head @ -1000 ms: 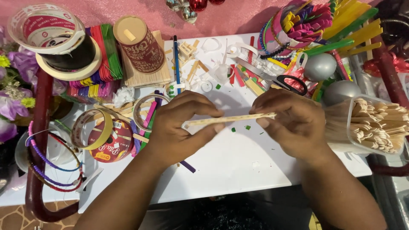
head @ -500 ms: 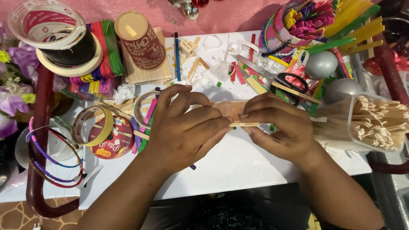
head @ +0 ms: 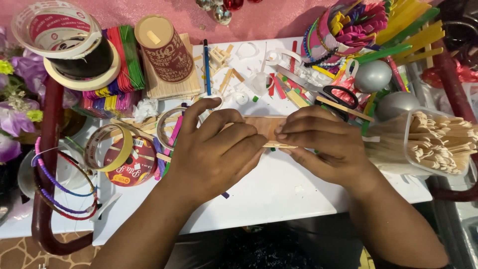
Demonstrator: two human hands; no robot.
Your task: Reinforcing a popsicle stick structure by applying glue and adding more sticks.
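From the head camera, the left hand point(head: 216, 149) and the right hand point(head: 321, 147) meet over the white table point(head: 279, 194). Their fingers lie pressed together, pinching a panel of wooden sticks point(head: 266, 130) between both hands at the middle of the table. Scissors point(head: 338, 97) lie just behind the right hand, a clear box of wooden sticks point(head: 438, 142) to its right, and tape rolls point(head: 107, 149) left of the left hand.
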